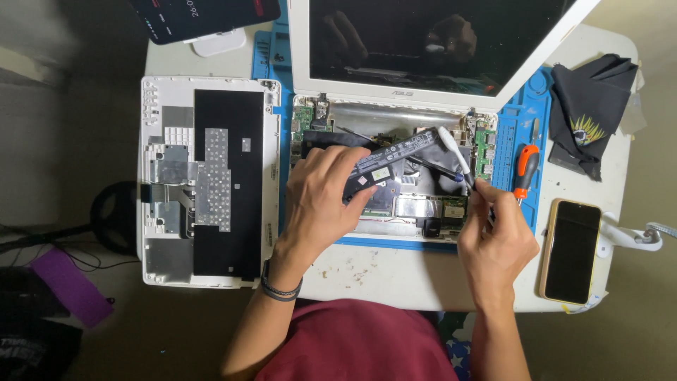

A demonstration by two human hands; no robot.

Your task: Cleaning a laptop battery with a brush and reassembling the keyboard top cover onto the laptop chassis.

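Note:
An opened white laptop (395, 212) lies on a blue work mat (508, 152), its circuit boards bare and its dark screen tilted back. My left hand (321, 197) grips a long black battery pack (405, 152) and holds it tilted above the laptop's inside. My right hand (493, 233) pinches a thin white pry tool (451, 148) whose tip points up and left toward the battery's right end.
The removed keyboard cover (211, 180) lies upside down at the left. An orange-handled screwdriver (525, 173) rests on the mat's right side. A phone (571, 250) lies at the right, a black cloth (589, 106) behind it, a dark tablet (204, 14) at the top left.

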